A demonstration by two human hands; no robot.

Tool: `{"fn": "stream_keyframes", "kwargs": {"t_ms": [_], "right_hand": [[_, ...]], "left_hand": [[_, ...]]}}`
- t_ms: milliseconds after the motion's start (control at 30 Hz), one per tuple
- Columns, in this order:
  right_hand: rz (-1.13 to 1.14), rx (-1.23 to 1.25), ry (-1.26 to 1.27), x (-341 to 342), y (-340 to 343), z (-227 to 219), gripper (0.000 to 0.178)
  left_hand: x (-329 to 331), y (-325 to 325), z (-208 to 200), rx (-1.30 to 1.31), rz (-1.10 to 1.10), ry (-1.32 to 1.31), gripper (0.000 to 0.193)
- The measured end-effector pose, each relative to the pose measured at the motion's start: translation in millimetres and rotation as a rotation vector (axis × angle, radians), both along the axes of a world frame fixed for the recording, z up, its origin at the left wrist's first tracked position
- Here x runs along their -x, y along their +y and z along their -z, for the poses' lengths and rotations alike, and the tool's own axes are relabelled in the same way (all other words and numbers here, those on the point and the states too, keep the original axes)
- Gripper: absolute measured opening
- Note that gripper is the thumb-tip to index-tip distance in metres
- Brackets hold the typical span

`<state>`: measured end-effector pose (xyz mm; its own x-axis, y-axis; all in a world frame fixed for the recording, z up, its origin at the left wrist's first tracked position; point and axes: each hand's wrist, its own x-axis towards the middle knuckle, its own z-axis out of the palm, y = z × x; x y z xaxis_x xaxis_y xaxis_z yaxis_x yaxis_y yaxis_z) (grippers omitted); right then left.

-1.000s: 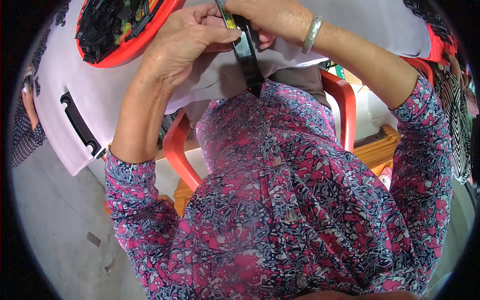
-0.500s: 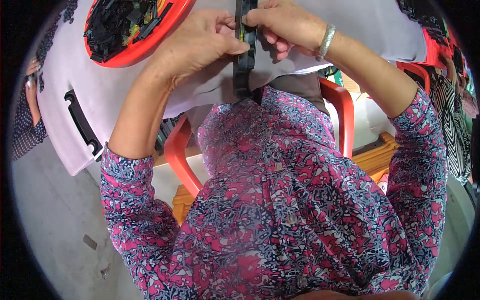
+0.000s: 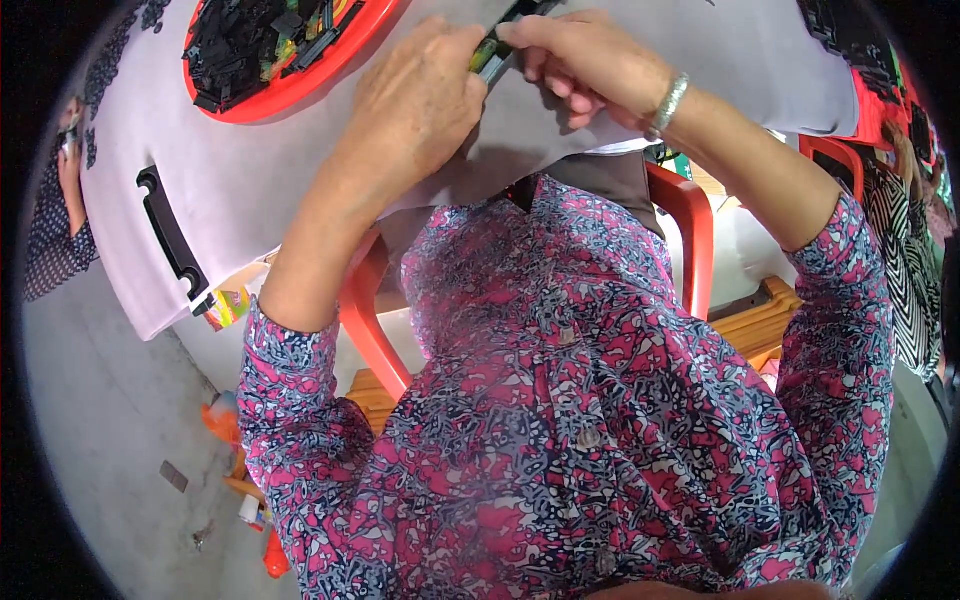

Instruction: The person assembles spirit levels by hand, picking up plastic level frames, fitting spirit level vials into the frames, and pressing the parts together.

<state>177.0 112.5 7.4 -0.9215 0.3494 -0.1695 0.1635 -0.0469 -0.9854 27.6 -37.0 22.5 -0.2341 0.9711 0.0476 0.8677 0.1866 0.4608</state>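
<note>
On the pale desk (image 3: 240, 180), a red tray (image 3: 272, 108) is set at left, with a black bar (image 3: 168, 230) and dark bits (image 3: 106, 66) laid nearby.

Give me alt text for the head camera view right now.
A person's left hand grips a narrow black part, the right hand touching it, above a pale table. At left, a red tray holds black pieces; a black bar lies nearer the table's edge.

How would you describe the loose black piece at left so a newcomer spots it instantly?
Start at the pale-topped table and the red tray at the picture's upper left. Below the tray, near the table's lower-left corner, lies a slim black piece with a curved notch at each end. Unlike the black parts heaped in the tray, it lies by itself.
</note>
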Motion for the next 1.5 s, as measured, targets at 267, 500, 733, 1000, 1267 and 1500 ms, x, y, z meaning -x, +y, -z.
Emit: {"fn": "stream_keyframes", "kwargs": {"t_ms": [267,500,733,1000,1267,1500], "right_hand": [[0.342,-0.343,0.021,-0.2,34.3,5.3,0.015],[0.333,-1.090,0.416,28.4,33.2,-22.1,0.014],[0.222,-1.053,0.279,26.5,25.5,-22.5,0.025],[0.234,-1.017,0.346,22.8,17.6,-17.6,0.023],[0.161,-1.109,0.435,21.7,18.4,-18.5,0.018],[0.179,-1.102,0.443,21.1,16.6,-14.4,0.018]], "left_hand": [[16.8,9.8,-1.2,-0.073,0.022,-0.166,0.027],[8.8,11.5,-9.9,-0.145,-0.006,-0.056,0.024],[-6.3,12.7,-21.2,-0.201,-0.128,-0.232,0.021],[-9.0,4.3,-15.0,-0.249,-0.097,-0.226,0.022],[-8.8,0.5,-14.1,-0.363,-0.031,-0.232,0.022],[-15.8,0.3,-14.2,-0.377,-0.074,-0.203,0.022]]}}
